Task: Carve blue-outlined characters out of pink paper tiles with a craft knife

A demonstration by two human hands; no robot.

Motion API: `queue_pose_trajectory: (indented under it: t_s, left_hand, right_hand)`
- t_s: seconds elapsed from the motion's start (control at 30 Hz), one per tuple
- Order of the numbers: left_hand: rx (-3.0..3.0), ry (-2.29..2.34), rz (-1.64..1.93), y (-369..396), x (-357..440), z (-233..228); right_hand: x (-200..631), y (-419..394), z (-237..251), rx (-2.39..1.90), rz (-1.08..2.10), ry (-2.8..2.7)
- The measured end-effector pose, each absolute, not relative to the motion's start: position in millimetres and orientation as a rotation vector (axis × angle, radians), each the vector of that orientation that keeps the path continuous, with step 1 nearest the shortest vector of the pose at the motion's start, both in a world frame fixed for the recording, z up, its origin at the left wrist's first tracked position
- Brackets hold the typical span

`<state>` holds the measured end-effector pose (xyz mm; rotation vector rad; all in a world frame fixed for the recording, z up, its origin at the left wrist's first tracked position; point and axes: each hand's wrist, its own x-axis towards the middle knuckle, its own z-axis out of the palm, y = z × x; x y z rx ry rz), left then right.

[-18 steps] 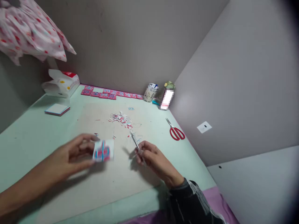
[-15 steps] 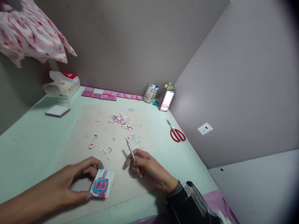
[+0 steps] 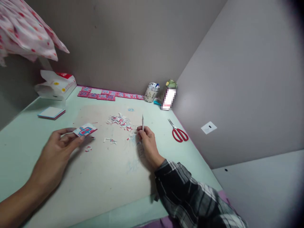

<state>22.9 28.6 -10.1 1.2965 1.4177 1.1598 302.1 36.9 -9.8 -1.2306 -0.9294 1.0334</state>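
Head view: left hand (image 3: 53,155) has its grip clamped on one edge of a small card (image 3: 85,130), thumb near, fingers far, coloured pattern up. Card is left of centre, seemingly raised off the sheet (image 3: 95,190); edge hold probably leaves the pattern uncovered. Right hand (image 3: 149,144) has its grip closed round a slim knife (image 3: 142,122), pen-like, tip pointing to the far side, well apart from the card, which likely keeps the blade clear of the other fingers.

Pale green worktop (image 3: 19,136); beige sheet on it, probably there to protect it. Scraps (image 3: 118,120) heaped at the sheet's far part, a few loose bits nearer, maybe piled to leave room. Blue marks on the sheet, unreadable. Red tiles (image 3: 93,95) line the far edge, likely out of the way. Card stack (image 3: 51,113) far left, box (image 3: 59,85) behind it. Cup (image 3: 150,94) and green-topped bottle (image 3: 171,84) far right, pixelated panel (image 3: 169,98) in front of the bottle. Red-handled scissors (image 3: 180,134) lie right, blades pointing far. Grey walls (image 3: 142,41), socket plate (image 3: 209,127) right, spotted cloth (image 3: 30,31) hanging upper left.
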Motion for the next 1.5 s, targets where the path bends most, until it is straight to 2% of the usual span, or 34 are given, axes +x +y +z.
queue_pose_trajectory:
  t_s: [0.07,0.23,0.47,0.53,0.63,0.7,0.8,1.03,1.13,1.27,1.5]
  left_hand:
    - [1.111,1.413,1.215,34.4,46.8,-6.0]
    - [1.136,1.235,1.18,53.9,96.4,9.8]
    - [1.414,1.362,0.84,-11.3,11.9,-13.7]
    - [1.606,1.419,0.755,-36.0,-3.6,-27.2]
    - [1.779,1.46,0.76,-55.8,-11.1,-39.9]
    - [1.841,1.453,0.712,-57.3,-13.7,-40.3]
    - [1.858,1.453,0.609,-51.6,-19.0,-33.1]
    - [1.884,1.557,0.705,-54.0,-5.1,-26.8]
    - [2.06,1.594,0.769,-56.0,8.6,-32.6]
    - [2.245,1.55,0.785,-49.2,19.2,-34.9]
    - [2.248,1.534,0.78,-42.1,20.3,-28.4]
  right_hand:
    - [293.7,45.3,-15.2,-1.235,1.044,-0.919]
    - [275.6,48.2,-7.0,-1.207,1.174,-1.022]
    - [320.3,-12.7,13.0,-1.307,1.056,-1.417]
    - [319.7,-23.3,14.5,-1.289,1.253,-1.426]
    - [298.5,-24.7,13.9,-1.12,1.814,-1.249]
    - [276.0,-15.1,10.8,-0.995,2.076,-1.158]
    - [244.8,13.7,3.9,-0.945,2.132,-1.12]
    - [258.6,57.2,7.8,-1.155,1.608,-1.192]
    - [284.9,35.5,14.3,-1.204,1.499,-1.348]
    - [304.4,-6.4,12.9,-1.243,0.873,-1.954]
    - [302.6,-51.0,4.3,-1.045,0.297,-2.484]
